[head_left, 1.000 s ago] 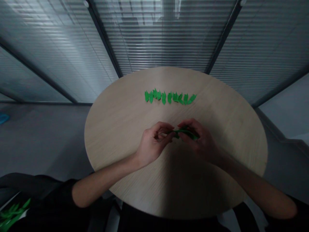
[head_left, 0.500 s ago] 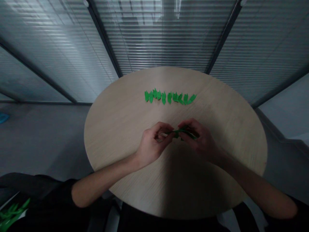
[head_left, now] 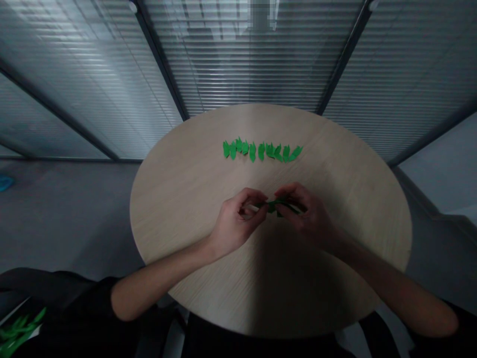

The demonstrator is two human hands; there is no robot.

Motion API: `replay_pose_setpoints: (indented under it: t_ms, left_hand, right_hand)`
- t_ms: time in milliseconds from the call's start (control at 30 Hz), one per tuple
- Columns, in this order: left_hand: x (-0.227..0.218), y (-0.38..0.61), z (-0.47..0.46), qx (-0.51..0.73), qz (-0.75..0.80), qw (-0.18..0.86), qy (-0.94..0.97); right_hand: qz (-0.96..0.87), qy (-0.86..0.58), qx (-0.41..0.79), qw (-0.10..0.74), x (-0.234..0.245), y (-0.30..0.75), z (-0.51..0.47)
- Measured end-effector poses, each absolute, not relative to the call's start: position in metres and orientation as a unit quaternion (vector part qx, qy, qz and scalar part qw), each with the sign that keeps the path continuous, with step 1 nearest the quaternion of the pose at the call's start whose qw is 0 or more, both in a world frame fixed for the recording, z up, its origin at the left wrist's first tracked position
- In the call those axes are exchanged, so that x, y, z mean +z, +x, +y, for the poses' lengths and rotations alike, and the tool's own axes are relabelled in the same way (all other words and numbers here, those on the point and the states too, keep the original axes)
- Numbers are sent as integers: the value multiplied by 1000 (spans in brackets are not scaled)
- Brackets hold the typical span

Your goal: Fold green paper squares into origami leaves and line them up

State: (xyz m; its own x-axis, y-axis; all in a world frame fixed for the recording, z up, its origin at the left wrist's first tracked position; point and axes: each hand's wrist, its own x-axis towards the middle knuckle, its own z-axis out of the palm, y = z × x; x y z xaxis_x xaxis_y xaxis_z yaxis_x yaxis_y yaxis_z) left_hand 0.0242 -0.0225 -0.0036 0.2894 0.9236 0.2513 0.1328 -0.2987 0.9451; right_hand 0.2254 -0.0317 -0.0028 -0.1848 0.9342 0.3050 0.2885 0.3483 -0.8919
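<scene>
Over the middle of the round table, a thin green strip (head_left: 272,204), perhaps paper, is stretched between my two hands. My left hand (head_left: 238,219) pinches its left end between thumb and fingers. The right part sits between the thumb and curled fingers of my right hand (head_left: 307,214), which cover much of it. Its exact shape is too dark and small to make out. Beyond my hands, a row of several small green folded pieces (head_left: 253,151) with pointed tips lies on the tabletop, some of them touching or overlapping.
The round wooden table (head_left: 179,199) has a shadow across its near right part. A heap of green strips (head_left: 22,328) lies at the lower left, beside a dark chair. Glass panels with blinds (head_left: 246,74) stand behind the table. A blue object (head_left: 5,182) is on the floor at left.
The green strip has shifted slightly between my fingertips, and a bit more of it shows below the right fingers. Both hands stay in nearly the same place.
</scene>
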Motion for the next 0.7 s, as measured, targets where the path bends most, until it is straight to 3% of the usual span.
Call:
replay_pose_setpoints:
  t_ms: [700]
  left_hand:
    - [-9,24,-21,428,387,414,704]
  right_hand:
    - [-702,-434,349,445,-2,223,-32]
